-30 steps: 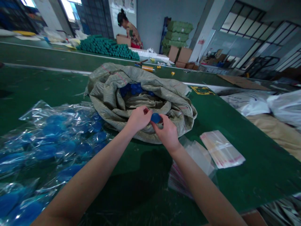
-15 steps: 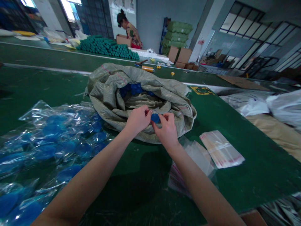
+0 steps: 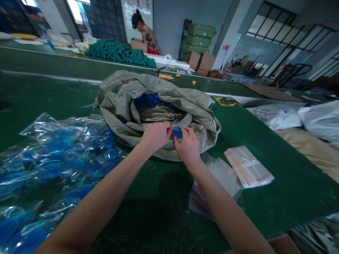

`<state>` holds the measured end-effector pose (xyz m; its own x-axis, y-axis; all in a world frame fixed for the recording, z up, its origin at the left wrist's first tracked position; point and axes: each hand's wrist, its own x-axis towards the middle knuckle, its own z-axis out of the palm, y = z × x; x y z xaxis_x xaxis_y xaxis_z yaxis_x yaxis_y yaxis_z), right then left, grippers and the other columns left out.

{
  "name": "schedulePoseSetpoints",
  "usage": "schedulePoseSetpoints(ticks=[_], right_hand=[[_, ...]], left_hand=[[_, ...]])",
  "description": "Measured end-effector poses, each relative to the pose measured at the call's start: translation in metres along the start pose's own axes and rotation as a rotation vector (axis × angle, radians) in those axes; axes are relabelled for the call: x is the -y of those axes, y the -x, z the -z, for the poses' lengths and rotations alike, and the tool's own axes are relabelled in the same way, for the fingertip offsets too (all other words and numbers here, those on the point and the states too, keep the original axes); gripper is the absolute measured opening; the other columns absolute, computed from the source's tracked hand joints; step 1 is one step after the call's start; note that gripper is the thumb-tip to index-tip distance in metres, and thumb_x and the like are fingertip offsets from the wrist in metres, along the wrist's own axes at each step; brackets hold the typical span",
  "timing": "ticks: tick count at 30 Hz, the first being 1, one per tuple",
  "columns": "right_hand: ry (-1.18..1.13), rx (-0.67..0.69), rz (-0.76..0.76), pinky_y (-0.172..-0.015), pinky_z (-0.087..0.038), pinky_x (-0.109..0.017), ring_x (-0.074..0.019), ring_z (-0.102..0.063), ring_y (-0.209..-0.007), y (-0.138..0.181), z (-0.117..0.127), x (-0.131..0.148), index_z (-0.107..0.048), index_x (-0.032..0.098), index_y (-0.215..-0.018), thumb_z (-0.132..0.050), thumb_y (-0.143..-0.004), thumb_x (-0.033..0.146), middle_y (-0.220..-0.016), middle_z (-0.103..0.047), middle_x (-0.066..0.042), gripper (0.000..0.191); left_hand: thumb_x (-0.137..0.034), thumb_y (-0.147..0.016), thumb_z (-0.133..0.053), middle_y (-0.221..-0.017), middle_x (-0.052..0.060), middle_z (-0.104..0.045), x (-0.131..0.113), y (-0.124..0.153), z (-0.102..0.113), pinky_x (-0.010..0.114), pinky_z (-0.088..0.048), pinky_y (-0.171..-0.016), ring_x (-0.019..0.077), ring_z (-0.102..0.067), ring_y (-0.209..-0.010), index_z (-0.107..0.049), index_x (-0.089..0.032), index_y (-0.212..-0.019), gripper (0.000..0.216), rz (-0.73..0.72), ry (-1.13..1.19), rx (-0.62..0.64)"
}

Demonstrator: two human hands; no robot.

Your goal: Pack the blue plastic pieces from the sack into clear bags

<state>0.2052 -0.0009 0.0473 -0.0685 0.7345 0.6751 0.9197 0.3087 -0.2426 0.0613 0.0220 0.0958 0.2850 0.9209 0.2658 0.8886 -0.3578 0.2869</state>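
My left hand [image 3: 155,135] and my right hand [image 3: 187,145] meet over the near rim of a grey woven sack [image 3: 124,106]. Between their pinched fingers is a small blue round piece [image 3: 177,132] inside a clear plastic bag whose corner sticks up above it. Both hands grip this bagged piece. More blue pieces [image 3: 148,100] lie deep in the sack's open mouth. The sack sits on a green table [image 3: 259,134].
A heap of clear bags with blue pieces [image 3: 53,162] covers the table at my left. Stacks of empty clear bags [image 3: 247,167] lie to the right of my right arm. Pale sacks [image 3: 315,123] are at far right. A person [image 3: 147,31] stands by green rolls [image 3: 122,53] and cardboard boxes [image 3: 202,61] at the back.
The blue piece has gone further between my fingers and now shows less. A corner of clear bag now sticks up above it. My hands have closed slightly together.
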Motion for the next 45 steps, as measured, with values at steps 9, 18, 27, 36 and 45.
schedulePoseSetpoints(ticks=[9,18,27,36,45], right_hand=[[0.013,0.118,-0.015,-0.078,-0.053,-0.037,-0.0246,-0.062,-0.089,-0.004,0.001,-0.004,-0.067,0.011,-0.11,-0.057,-0.09,0.024,-0.105,-0.061,-0.016,0.026],[-0.353,0.11,0.02,-0.076,-0.052,-0.03,-0.017,-0.061,-0.082,-0.02,0.032,0.001,-0.065,0.016,-0.086,-0.055,-0.087,0.018,-0.092,-0.063,-0.008,0.01],[-0.241,0.259,-0.03,-0.074,-0.048,-0.031,-0.0191,-0.064,-0.078,-0.041,0.037,0.011,-0.059,0.017,-0.096,-0.059,-0.081,0.02,-0.083,-0.067,-0.005,0.015],[0.151,0.329,-0.031,-0.075,-0.048,-0.036,-0.0279,-0.069,-0.081,-0.07,0.055,0.024,-0.063,0.014,-0.099,-0.054,-0.08,0.014,-0.084,-0.071,-0.012,0.02],[0.147,0.298,-0.123,-0.081,-0.05,-0.038,-0.0291,-0.069,-0.086,-0.084,0.059,0.014,-0.07,0.016,-0.087,-0.056,-0.079,0.02,-0.084,-0.073,-0.012,0.016]], left_hand=[[-0.036,-0.094,-0.041,-0.081,0.011,-0.07,-0.002,-0.001,-0.004,0.03,-0.044,-0.067,0.0214,-0.063,-0.072,-0.07,-0.017,-0.085,0.035,-0.044,0.111,0.058],[-0.034,-0.089,-0.044,-0.062,0.003,-0.061,0.007,-0.006,0.011,0.028,-0.035,-0.058,0.0154,-0.051,-0.06,-0.064,-0.016,-0.065,0.036,-0.016,0.317,0.014],[-0.034,-0.084,-0.046,-0.057,0.002,-0.057,0.011,-0.002,0.023,0.029,-0.033,-0.055,0.0144,-0.049,-0.056,-0.058,-0.018,-0.058,0.032,-0.102,0.31,0.044],[-0.052,-0.077,-0.06,-0.07,0.01,-0.067,0.011,0.005,0.018,0.033,-0.045,-0.063,0.0253,-0.063,-0.068,-0.068,-0.019,-0.074,0.033,-0.001,0.046,0.093],[-0.031,-0.083,-0.049,-0.073,0.006,-0.07,0.006,0.0,0.013,0.03,-0.045,-0.065,0.0199,-0.062,-0.067,-0.069,-0.02,-0.072,0.025,0.028,0.264,0.016]])
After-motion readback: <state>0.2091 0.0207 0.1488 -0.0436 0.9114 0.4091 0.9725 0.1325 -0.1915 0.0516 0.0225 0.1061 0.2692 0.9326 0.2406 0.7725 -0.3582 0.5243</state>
